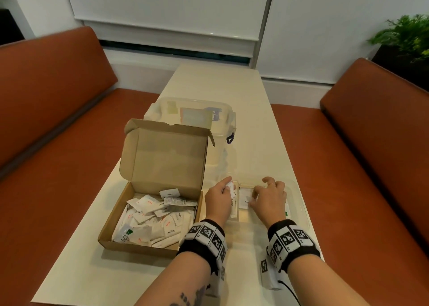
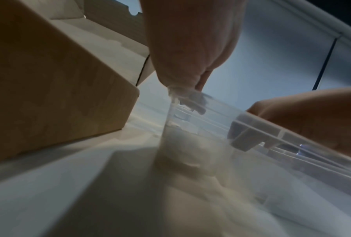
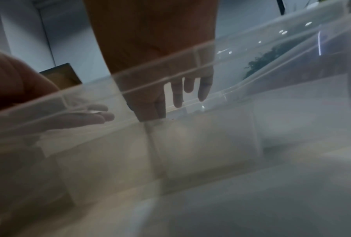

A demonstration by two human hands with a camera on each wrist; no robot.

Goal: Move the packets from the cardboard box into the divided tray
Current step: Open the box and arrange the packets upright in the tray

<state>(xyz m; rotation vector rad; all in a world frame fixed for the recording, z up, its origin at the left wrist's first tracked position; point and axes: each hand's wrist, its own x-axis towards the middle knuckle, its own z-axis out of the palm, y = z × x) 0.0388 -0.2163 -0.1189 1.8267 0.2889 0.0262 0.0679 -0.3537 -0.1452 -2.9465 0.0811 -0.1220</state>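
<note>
The open cardboard box (image 1: 116, 215) sits at the left of the table with several white packets (image 1: 153, 217) heaped in it. To its right lies the clear divided tray (image 1: 301, 203). My left hand (image 1: 226, 186) hovers over the tray's left compartment and pinches a crumpled white packet (image 1: 232, 187); the left wrist view shows that packet (image 2: 188, 97) at my fingertips, just above the tray rim (image 2: 251, 128). My right hand (image 1: 254, 198) reaches into the middle compartment, fingertips on a flat white packet (image 1: 245, 196). Through the tray wall (image 3: 190, 144) its fingers (image 3: 178, 96) point down, holding nothing.
A clear lidded container (image 1: 197, 113) stands behind the box, whose raised lid (image 1: 167, 152) leans back against it. Orange benches (image 1: 58, 111) flank the narrow cream table (image 1: 232, 80). A packet with a green mark (image 1: 287, 210) lies in the tray by my right hand.
</note>
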